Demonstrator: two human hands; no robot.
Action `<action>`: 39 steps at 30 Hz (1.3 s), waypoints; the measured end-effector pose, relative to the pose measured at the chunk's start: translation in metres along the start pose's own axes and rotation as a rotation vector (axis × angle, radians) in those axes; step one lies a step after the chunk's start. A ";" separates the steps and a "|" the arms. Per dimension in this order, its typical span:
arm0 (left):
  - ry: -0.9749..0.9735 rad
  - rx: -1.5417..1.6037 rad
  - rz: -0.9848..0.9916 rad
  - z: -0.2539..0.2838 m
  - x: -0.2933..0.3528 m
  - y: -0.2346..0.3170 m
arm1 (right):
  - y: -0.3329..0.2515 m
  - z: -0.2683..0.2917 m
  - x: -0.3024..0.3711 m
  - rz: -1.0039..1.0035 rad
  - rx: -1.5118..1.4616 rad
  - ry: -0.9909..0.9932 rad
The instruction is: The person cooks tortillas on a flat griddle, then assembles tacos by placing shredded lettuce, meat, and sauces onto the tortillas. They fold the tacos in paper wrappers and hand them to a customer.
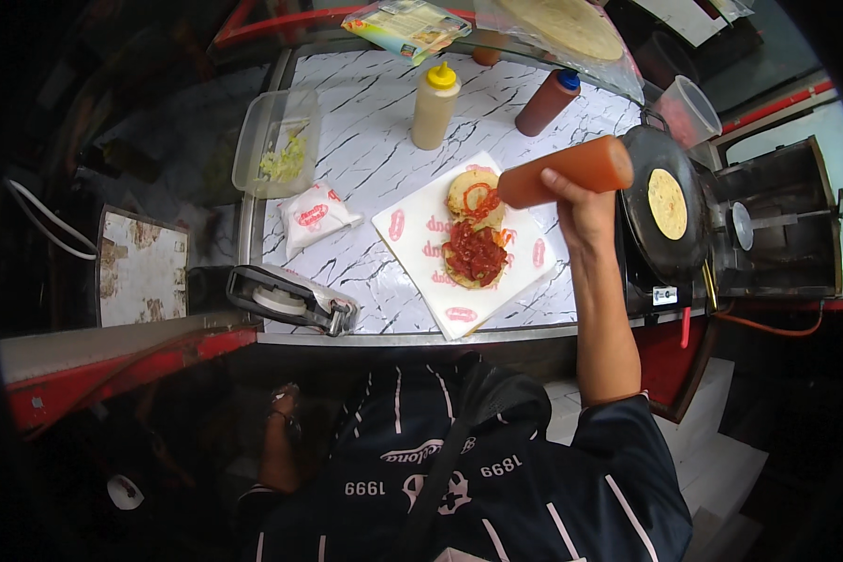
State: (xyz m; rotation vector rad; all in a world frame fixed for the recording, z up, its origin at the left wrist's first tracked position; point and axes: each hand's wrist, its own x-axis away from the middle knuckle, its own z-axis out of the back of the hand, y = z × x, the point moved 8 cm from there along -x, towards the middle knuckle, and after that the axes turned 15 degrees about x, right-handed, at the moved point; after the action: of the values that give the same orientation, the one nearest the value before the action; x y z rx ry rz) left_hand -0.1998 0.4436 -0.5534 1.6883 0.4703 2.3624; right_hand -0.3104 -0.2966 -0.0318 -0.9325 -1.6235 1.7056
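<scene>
Our right hand (585,214) grips a sauce bottle (581,161) tilted toward the bun (463,193); we cannot tell our left hand (286,401)'s state.

Counter (365,122), white marble-patterned top with black veining. Left side, far to near — one clear plastic tub (241,150); one white paper packet (315,217), pink-printed; one grey-and-black device (292,298) with a pale round part. Centre, one printed paper sheet (417,255), set askew; beyond it — one cream bottle (436,110), yellow-capped, and, farther right, one dark-red bottle (545,105), blue-capped.
</scene>
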 end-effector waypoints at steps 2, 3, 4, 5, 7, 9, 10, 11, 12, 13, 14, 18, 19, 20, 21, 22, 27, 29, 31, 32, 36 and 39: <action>-0.010 -0.457 -0.075 -0.002 -0.001 0.010 | -0.001 -0.004 0.000 -0.009 0.020 -0.026; 0.002 -0.443 -0.097 0.001 0.000 0.003 | -0.007 -0.015 0.005 0.051 0.015 -0.050; 0.014 -0.429 -0.116 0.003 -0.001 -0.010 | -0.011 -0.027 0.010 0.109 0.007 -0.074; 0.024 -0.414 -0.142 0.003 -0.001 -0.014 | -0.004 -0.023 0.006 0.032 0.006 0.026; 0.053 -0.391 -0.185 0.002 0.000 -0.009 | -0.002 -0.021 -0.005 -0.013 0.014 -0.054; 0.081 -0.143 -0.118 0.005 0.003 -0.009 | -0.002 -0.030 0.001 0.001 0.011 -0.039; 0.090 0.095 -0.031 0.004 0.006 -0.012 | -0.003 -0.040 0.008 0.021 0.008 -0.016; 0.085 0.101 0.011 0.004 0.007 -0.010 | -0.006 -0.041 0.004 0.058 0.021 -0.046; 0.081 0.108 0.056 0.005 0.011 -0.008 | -0.006 -0.036 -0.002 0.031 -0.004 -0.036; 0.061 -0.117 0.056 0.006 0.012 -0.006 | -0.005 -0.029 -0.008 0.002 -0.029 -0.026; 0.039 -0.342 0.054 0.004 0.013 -0.003 | -0.005 -0.025 -0.010 -0.027 -0.052 -0.015; 0.143 0.143 -0.036 0.003 0.016 -0.003 | -0.008 -0.007 -0.004 0.004 0.102 0.024; 0.118 -0.082 -0.101 0.001 0.014 0.000 | -0.008 0.002 -0.006 -0.033 -0.001 0.017; 0.091 -0.307 -0.166 -0.002 0.012 0.004 | -0.008 0.003 -0.001 0.001 0.036 0.024; 0.035 -0.360 -0.140 -0.003 0.005 0.000 | -0.009 0.001 0.010 0.040 0.065 0.034; -0.025 -0.411 -0.113 -0.008 -0.002 -0.004 | -0.010 0.001 0.021 0.077 0.097 0.043; -0.002 -0.393 -0.166 -0.007 -0.014 -0.002 | -0.007 0.016 0.025 -0.046 0.022 0.026; -0.005 -0.317 -0.100 0.002 -0.009 0.029 | -0.010 0.001 0.037 0.044 0.054 0.031; -0.001 -0.491 -0.111 0.008 -0.010 0.034 | -0.012 -0.002 0.032 0.026 -0.017 0.014; 0.000 -0.577 -0.118 0.009 -0.008 0.035 | -0.015 0.001 0.028 -0.015 -0.041 0.014; 0.199 0.288 0.001 0.026 -0.012 0.022 | -0.013 0.027 0.038 -0.005 0.036 0.044; 0.098 0.035 -0.038 0.020 -0.008 0.033 | -0.015 0.021 0.041 0.009 0.027 0.014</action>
State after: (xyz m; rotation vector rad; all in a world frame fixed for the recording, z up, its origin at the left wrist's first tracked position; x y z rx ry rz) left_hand -0.1774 0.4129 -0.5427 1.5684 0.5582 2.4319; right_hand -0.3515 -0.2743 -0.0201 -0.9384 -1.5853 1.7195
